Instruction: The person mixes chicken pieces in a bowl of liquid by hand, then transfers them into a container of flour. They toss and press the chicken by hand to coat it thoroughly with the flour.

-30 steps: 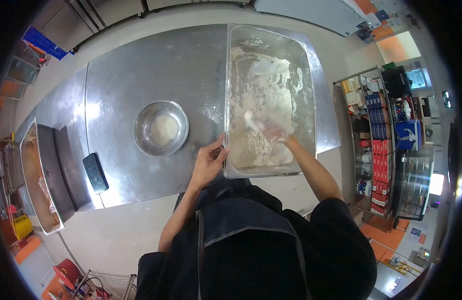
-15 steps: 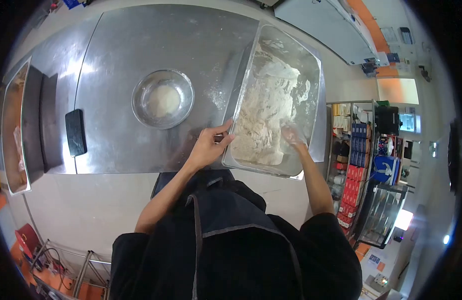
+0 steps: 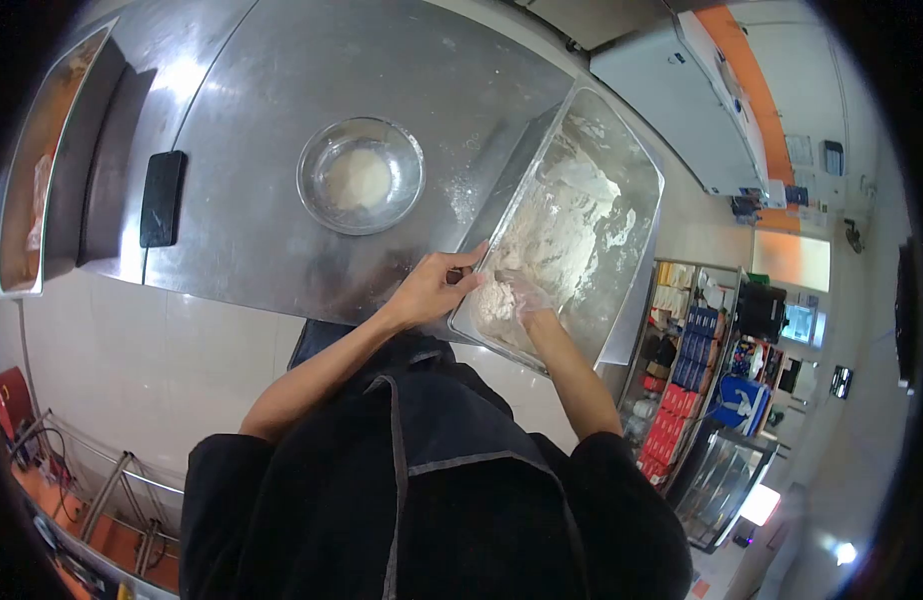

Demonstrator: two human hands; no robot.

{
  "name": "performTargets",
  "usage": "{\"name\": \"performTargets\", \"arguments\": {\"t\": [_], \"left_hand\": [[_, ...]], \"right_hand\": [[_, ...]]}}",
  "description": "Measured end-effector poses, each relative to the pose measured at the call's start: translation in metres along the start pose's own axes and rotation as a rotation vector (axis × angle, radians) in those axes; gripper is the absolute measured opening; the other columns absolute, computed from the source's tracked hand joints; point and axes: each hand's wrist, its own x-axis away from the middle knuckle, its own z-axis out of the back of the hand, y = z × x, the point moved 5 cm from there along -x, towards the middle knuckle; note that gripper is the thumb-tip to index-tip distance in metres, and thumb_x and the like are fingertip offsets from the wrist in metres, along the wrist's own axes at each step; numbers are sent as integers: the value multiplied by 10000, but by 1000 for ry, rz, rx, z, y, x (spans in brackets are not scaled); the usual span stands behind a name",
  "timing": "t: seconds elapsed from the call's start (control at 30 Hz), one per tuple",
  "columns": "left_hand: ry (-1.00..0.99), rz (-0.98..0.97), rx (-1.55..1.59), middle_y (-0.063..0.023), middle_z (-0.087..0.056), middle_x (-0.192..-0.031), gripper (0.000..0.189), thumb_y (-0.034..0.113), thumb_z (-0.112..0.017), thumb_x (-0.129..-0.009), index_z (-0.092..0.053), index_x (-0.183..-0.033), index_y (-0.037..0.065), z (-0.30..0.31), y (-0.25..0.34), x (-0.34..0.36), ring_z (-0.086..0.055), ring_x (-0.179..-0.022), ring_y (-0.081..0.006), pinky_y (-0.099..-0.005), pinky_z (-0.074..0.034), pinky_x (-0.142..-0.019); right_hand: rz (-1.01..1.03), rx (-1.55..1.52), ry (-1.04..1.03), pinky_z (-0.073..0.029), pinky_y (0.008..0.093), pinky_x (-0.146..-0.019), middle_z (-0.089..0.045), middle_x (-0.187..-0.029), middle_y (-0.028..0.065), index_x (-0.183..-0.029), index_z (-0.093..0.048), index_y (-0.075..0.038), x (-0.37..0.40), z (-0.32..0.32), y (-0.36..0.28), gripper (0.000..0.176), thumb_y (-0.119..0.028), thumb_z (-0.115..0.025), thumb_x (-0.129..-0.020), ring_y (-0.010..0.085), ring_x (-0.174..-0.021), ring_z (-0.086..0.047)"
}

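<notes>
My left hand (image 3: 430,290) pinches the near left rim of a deep metal pan (image 3: 622,308) with thumb and forefinger. Inside the pan, white flour (image 3: 557,225) lies in a loose, uneven heap, with smears of it up the far wall. In a clear plastic glove, my right hand (image 3: 528,298) is low in the pan's near left corner, its fingers curled around a clump of flour. Left of the pan stands a round metal bowl (image 3: 314,200) with a pale whitish content whose kind I cannot make out.
A black phone (image 3: 163,200) lies on the steel table (image 3: 282,60) farther left. Another metal pan (image 3: 107,110), holding something pinkish, stands at the table's left end. Shelves of boxes (image 3: 672,425) are to the right, beyond the table.
My right hand has moved left and nearer through the flour, toward my left hand. The left hand keeps its hold on the rim. The whole view has turned a little.
</notes>
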Motion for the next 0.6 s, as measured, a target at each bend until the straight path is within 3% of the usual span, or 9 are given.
{"name": "performTargets", "arguments": {"t": [0.1,0.17,0.2,0.27,0.3,0.37,0.4,0.47,0.6], "left_hand": [[1,-41,7,30,-432,-701,484,138,-615,-952,-477,-1405,38,4,13,4,-405,-682,-51,-244,-428,-635],[8,-45,15,30,-434,-696,483,137,-617,-950,-481,-1403,38,5,10,3,-406,-679,-50,-245,-426,-630],[-1,-48,14,30,-437,-691,482,135,-619,-948,-484,-1400,38,4,8,2,-408,-676,-49,-246,-423,-625],[13,-49,29,12,-456,-680,471,112,-619,-936,-497,-1380,13,4,8,1,-421,-655,-59,-255,-431,-620],[20,-47,29,-5,-474,-669,461,88,-620,-924,-511,-1360,-12,5,8,1,-434,-635,-69,-263,-439,-615],[26,-48,50,-6,-478,-674,456,88,-621,-923,-517,-1356,-8,5,6,1,-437,-635,-70,-264,-443,-620],[26,-50,63,-7,-482,-678,452,88,-623,-922,-523,-1353,-4,4,6,2,-441,-635,-71,-264,-447,-624],[32,-48,66,-7,-489,-679,448,89,-624,-921,-529,-1348,-3,5,5,3,-446,-635,-72,-265,-449,-627],[60,-45,81,-16,-509,-674,439,105,-631,-918,-546,-1336,1,4,4,2,-458,-630,-76,-274,-457,-633]], "right_hand": [[49,114,72,-390,331,-1049,-558,-1348,128,-1384,-461,-9,10,17,-26,556,-186,-644,-890,216,-1237,-520],[181,479,290,-394,385,-1057,-657,-1086,97,-1221,-588,-27,10,70,-41,412,-249,-660,-881,185,-1035,-598],[174,492,288,-394,385,-1057,-657,-1086,97,-1221,-588,-27,13,94,-40,412,-249,-660,-881,185,-1035,-598],[535,1700,283,-432,426,-1009,-666,-925,104,-1111,-608,-24,23,111,-53,357,-202,-712,-819,229,-846,-636],[532,1710,275,-432,426,-1009,-666,-925,104,-1111,-608,-24,36,90,-70,357,-202,-712,-819,229,-846,-636],[192,1185,541,-414,478,-997,-663,-854,108,-1096,-617,-57,72,39,-121,306,-234,-663,-850,275,-841,-638],[187,1191,539,-414,478,-997,-663,-854,108,-1096,-617,-57,66,59,-109,306,-234,-663,-850,275,-841,-638],[430,1782,415,-408,489,-965,-664,-837,110,-1067,-613,-58,47,93,-86,293,-273,-635,-869,300,-933,-612],[519,1560,235,-425,457,-922,-651,-797,113,-979,-630,-56,70,63,-118,261,-296,-631,-876,306,-947,-586]]}}
